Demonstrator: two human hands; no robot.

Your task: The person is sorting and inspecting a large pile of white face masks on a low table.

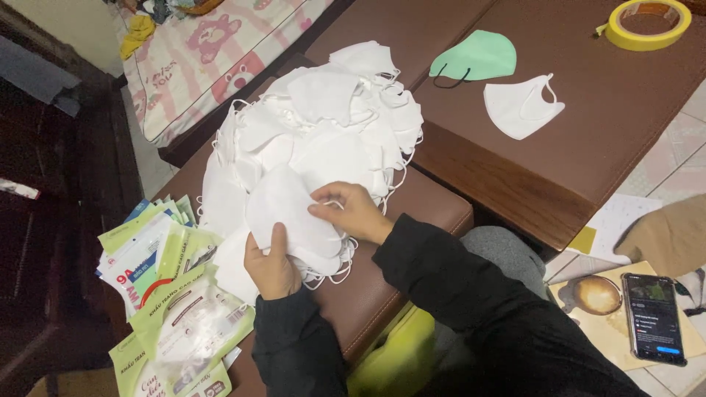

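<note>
White mask (290,209) (1) in 2 hands

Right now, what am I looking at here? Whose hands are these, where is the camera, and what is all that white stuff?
No machine here: a person works with bare hands, filmed by a camera on their head looking down. The left hand and right hand hold a white mask over a pile of white masks on a brown bench. Beside it lie empty packets. Farther off are a green mask, one single white mask, a tape roll and a phone.
</note>
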